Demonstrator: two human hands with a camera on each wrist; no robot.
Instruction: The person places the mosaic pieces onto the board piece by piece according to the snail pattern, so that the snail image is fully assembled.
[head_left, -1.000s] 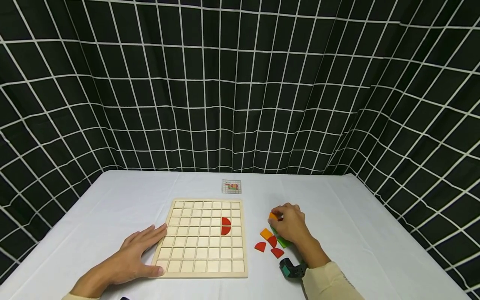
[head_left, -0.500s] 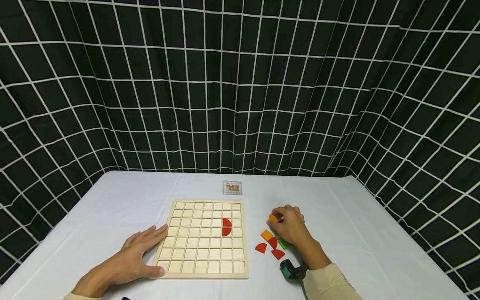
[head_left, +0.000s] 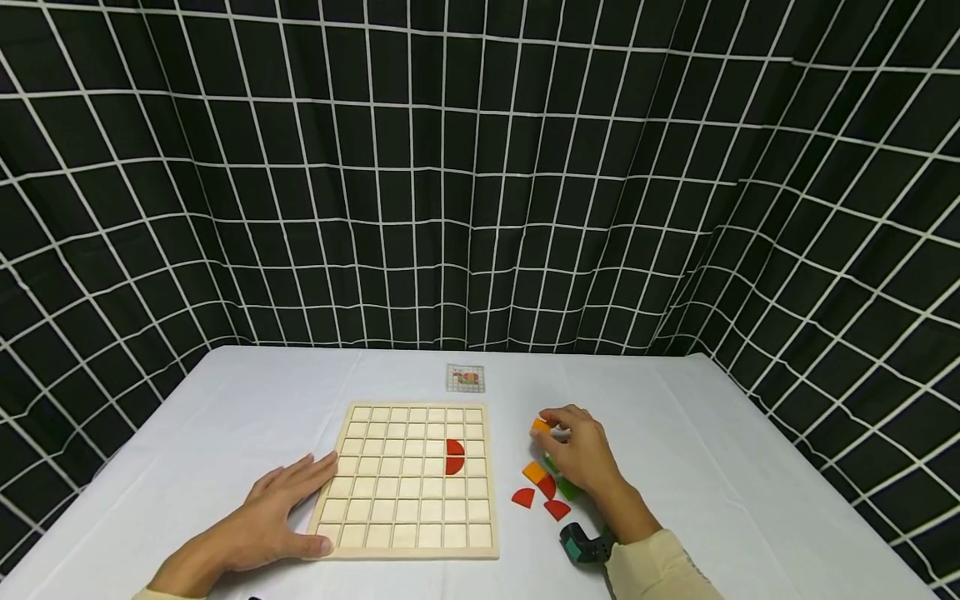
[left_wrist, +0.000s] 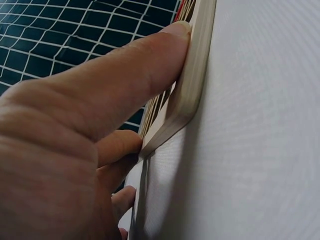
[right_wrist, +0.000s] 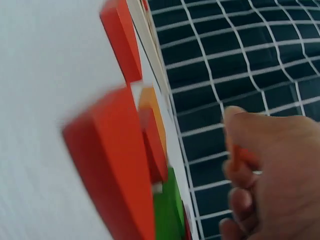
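A wooden grid board (head_left: 405, 487) lies on the white table, with two red quarter-circle tiles (head_left: 454, 466) side by side in its right part. My left hand (head_left: 262, 521) rests along the board's left edge, fingers spread, and in the left wrist view the thumb (left_wrist: 145, 65) lies on the rim. Between thumb and fingertips, my right hand (head_left: 585, 450) pinches an orange square tile (head_left: 541, 426) just above the table. Below that hand lie another orange tile (head_left: 534, 472), green tiles (head_left: 567, 488) partly hidden by the hand, and red quarter-circle tiles (head_left: 557, 509).
Behind the board lies a small picture card (head_left: 466, 378) with a gridded coloured pattern. A dark strapped device (head_left: 583, 546) sits at my right wrist. Black curtains with white grid lines (head_left: 465, 208) surround the table's back and sides.
My right hand has lifted the pinched orange tile slightly, up and to the left, uncovering more of the green tiles. The left hand stays on the board.
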